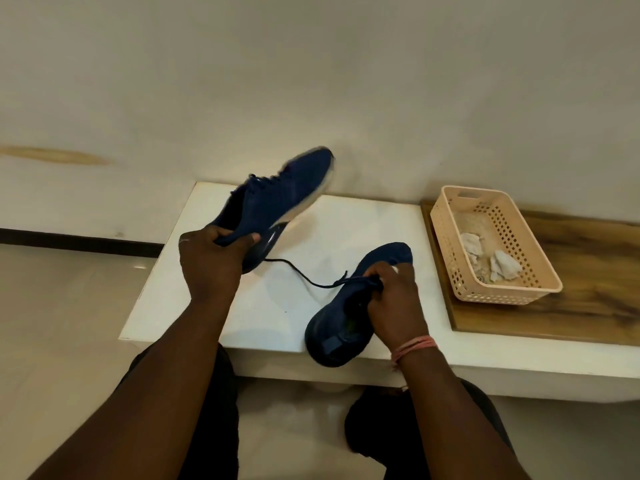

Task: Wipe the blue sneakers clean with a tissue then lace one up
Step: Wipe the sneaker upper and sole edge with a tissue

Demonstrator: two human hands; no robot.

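Two dark blue knit sneakers were in hand: the left hand [211, 261] gripped one [273, 195] by its heel above the white tabletop [207, 306]; the right hand [394, 299] pinched the other's [349, 306] laces. Crumpled tissues [504, 266] lay in a beige plastic basket [446, 237].

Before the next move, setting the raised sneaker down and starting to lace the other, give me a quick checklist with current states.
1. Left hand grips the raised sneaker at its heel: ok.
2. Right hand grips the second sneaker at the tongue: ok.
3. Second sneaker resting on the white table: ok.
4. Loose lace free of knots: cannot tell.
5. Used tissues in the basket: ok.
6. Sneakers wiped clean: cannot tell.
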